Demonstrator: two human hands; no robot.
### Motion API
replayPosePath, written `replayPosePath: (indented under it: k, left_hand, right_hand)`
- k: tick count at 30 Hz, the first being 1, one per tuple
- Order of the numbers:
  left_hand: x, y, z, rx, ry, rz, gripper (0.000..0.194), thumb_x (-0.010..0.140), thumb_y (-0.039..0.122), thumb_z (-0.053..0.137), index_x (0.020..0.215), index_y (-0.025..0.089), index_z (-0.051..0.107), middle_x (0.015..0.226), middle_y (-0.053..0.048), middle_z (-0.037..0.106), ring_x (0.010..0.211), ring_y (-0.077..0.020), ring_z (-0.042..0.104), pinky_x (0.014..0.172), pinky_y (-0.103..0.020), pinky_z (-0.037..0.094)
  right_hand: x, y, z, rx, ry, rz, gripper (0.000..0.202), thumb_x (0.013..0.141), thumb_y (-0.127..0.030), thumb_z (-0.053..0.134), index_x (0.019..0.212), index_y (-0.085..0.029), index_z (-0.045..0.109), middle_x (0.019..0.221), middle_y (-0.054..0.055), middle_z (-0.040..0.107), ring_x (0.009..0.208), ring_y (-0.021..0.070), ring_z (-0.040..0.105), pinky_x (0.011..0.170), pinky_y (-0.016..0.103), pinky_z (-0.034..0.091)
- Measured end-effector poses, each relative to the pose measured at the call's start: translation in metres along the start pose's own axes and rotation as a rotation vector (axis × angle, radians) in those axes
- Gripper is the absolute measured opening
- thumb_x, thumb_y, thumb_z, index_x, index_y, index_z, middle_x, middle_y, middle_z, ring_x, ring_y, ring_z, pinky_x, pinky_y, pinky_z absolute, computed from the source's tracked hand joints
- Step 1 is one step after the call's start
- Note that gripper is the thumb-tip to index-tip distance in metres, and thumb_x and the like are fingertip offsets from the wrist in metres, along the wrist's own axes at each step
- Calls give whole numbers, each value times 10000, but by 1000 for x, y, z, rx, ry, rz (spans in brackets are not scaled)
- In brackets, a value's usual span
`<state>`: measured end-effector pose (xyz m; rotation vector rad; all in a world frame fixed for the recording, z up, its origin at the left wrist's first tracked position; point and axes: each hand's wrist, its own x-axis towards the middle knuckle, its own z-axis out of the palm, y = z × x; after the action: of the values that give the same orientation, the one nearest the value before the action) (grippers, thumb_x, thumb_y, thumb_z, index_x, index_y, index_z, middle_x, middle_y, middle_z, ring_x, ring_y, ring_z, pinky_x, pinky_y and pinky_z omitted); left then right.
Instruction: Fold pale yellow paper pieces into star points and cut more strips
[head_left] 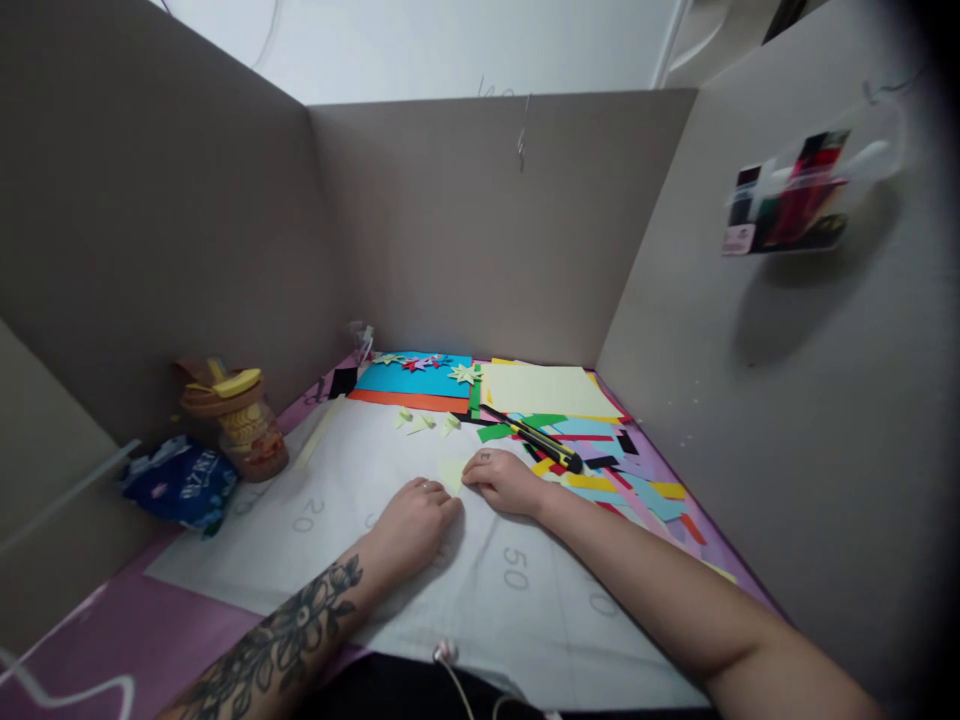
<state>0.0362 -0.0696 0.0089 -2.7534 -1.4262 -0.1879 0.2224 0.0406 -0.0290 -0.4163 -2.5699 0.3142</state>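
A small pale yellow paper piece [451,474] lies on the white sheet [337,560] between my two hands. My right hand [504,480] pinches its right edge with thumb and fingertips. My left hand [418,520] rests at its lower left, fingers curled together and turned down; its fingertips are mostly hidden, so what they hold does not show. Just beyond lie several small folded pale yellow pieces [424,423]. A black and yellow utility knife [540,440] lies beyond my right hand, on top of colored paper strips [660,500].
Folded paper stars [465,374] sit on a blue sheet [390,378] at the back. A stack of pale yellow sheets [551,388] is beside it. On the left stand a lidded cup [251,430] and a blue packet [184,485]. Grey panels [487,220] enclose the table.
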Motion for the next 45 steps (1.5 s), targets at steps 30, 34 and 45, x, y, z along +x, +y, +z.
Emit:
replayPosePath:
  k: [30, 34, 45]
  left_hand:
    - [37, -70, 11, -369, 57, 102, 134, 827, 219, 551, 899, 185, 659, 826, -19, 682, 757, -131, 596, 704, -214, 430]
    - [41, -82, 13, -431, 89, 208, 158, 846, 261, 555, 825, 188, 694, 836, -37, 692, 832, -148, 594, 784, -225, 420]
    - [52, -102, 12, -650, -85, 140, 207, 805, 324, 583, 805, 158, 707, 812, -52, 673, 762, -138, 593, 723, -206, 434]
  right_hand:
    - [5, 1, -9, -17, -83, -72, 283, 776, -82, 491, 953, -209, 672, 1026, 50, 679, 986, 173, 583, 907, 324, 427]
    - [4, 0, -8, -52, -83, -100, 268, 793, -107, 510, 993, -207, 657, 1048, 65, 666, 994, 184, 571, 889, 340, 427]
    - [8, -12, -8, -138, -131, -204, 222, 813, -99, 505, 947, -206, 647, 1010, 62, 668, 958, 173, 580, 836, 315, 420]
